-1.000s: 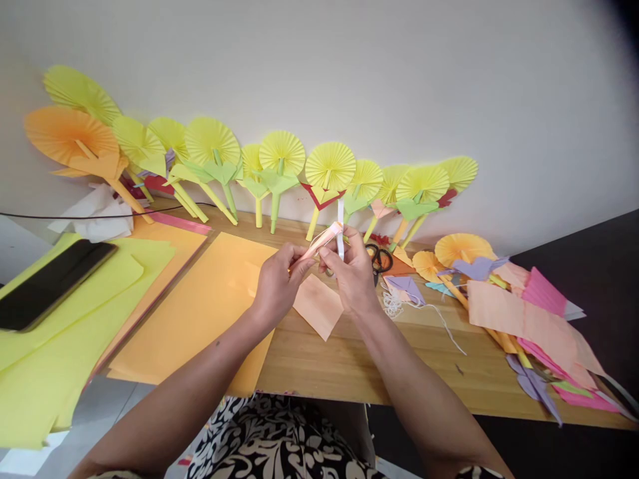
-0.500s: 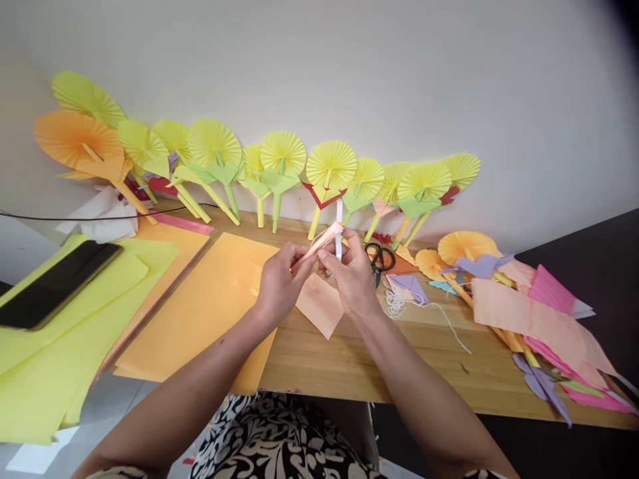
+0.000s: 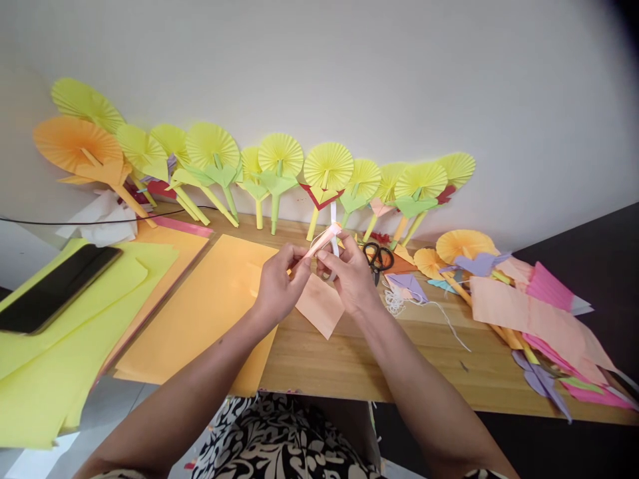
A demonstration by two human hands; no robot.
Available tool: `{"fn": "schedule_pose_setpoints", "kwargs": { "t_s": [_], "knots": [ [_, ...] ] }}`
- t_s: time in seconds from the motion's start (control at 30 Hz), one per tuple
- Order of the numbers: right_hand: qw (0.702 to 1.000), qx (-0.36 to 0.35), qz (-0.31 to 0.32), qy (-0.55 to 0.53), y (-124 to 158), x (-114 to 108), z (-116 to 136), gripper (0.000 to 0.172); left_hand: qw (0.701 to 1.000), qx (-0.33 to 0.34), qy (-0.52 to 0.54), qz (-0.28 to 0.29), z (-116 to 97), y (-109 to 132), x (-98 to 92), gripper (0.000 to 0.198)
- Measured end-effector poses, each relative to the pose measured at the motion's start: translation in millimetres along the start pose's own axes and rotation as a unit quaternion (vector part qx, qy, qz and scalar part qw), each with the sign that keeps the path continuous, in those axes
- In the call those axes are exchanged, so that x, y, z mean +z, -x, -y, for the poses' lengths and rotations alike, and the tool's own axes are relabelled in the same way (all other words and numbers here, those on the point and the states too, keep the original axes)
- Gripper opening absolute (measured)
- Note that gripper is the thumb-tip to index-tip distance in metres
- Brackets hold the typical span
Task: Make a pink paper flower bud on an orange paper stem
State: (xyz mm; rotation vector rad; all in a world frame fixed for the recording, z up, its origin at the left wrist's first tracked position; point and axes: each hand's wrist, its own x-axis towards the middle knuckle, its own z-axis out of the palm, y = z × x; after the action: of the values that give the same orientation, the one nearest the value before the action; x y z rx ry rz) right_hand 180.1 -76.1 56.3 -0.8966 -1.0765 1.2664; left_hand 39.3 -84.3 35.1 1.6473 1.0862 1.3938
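My left hand (image 3: 282, 285) is closed round the lower end of a rolled peach paper tube (image 3: 321, 243), which tilts up to the right. At its upper end, the thumb and fingers of my right hand (image 3: 355, 278) pinch a thin white strip (image 3: 333, 212) that looks like tape. The strip's one end sticks up above the tube and the rest curls down by my right fingers. A thin string lies along the tube. Below both hands, a square of peach paper (image 3: 321, 307) rests on the wooden table (image 3: 349, 366).
Black-handled scissors (image 3: 378, 257) and tangled white string (image 3: 395, 301) lie to the right. Several yellow paper fans (image 3: 328, 166) lean against the wall. Orange sheets (image 3: 200, 313), yellow sheets (image 3: 114, 326) and a phone (image 3: 57, 286) are on the left; paper pieces (image 3: 539, 319) pile at the right edge.
The white strip has shifted slightly, and its lower part now curves round by my right fingers. Both hands stay in almost the same place, still holding the tube and strip.
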Motion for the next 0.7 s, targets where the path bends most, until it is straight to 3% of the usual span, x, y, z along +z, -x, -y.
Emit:
{"fn": "schedule_pose_setpoints", "kwargs": {
  "t_s": [0.2,0.43,0.7],
  "knots": [
    [0.998,0.025,0.045,-0.019,-3.2,-5.7,-0.9,0.037,1.000,0.009,-0.007,0.006,-1.4,-0.2,-1.0,0.018],
    [0.998,0.036,0.054,-0.017,-9.6,-12.7,-10.1,0.046,0.999,-0.004,0.031,0.022,-1.1,-4.2,-2.4,0.023],
    [1.000,-0.028,0.014,-0.002,-12.3,-9.5,-16.6,0.049,0.997,-0.066,0.034,0.012,0.6,-5.0,-2.0,0.028]
  ]
}}
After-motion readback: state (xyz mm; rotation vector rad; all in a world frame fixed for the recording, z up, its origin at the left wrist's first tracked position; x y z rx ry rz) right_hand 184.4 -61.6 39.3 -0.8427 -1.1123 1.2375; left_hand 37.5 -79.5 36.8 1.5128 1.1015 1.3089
